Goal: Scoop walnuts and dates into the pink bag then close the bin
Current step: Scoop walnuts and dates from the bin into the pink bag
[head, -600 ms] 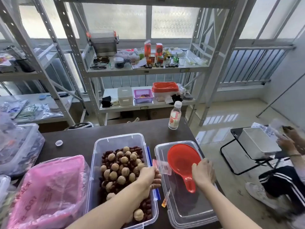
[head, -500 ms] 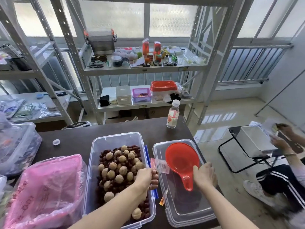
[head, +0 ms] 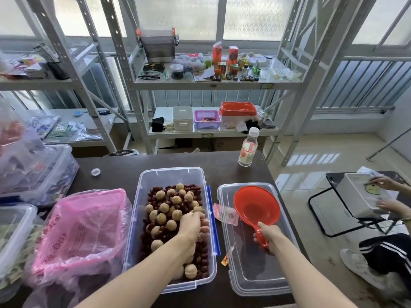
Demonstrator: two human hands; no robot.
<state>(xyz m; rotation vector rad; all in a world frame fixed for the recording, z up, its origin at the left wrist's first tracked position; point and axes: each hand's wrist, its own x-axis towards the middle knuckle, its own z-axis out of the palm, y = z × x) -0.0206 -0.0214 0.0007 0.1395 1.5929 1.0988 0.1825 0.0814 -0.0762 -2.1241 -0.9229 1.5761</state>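
A clear bin (head: 171, 174) stands open in the middle of the dark table, filled with walnuts (head: 164, 207) and red dates (head: 153, 196). My left hand (head: 192, 225) grips the bin's right rim, fingers curled over the edge. To the right lies the clear lid (head: 255, 274), upside down. A red scoop (head: 255, 206) rests on it, and my right hand (head: 268, 235) is closed round the scoop's handle. The pink bag (head: 82, 225) stands open in a basket left of the bin.
A water bottle (head: 248, 147) stands at the table's far right edge; a bottle cap (head: 95, 171) lies far left. Clear bins with bags (head: 33, 172) crowd the left side. Small packets (head: 224, 213) lie between bin and lid. A seated person (head: 382, 210) handles a white box at right. Metal shelves stand behind.
My right hand has moved from beside the scoop onto its handle and closed on it. My left hand stays on the bin's rim.
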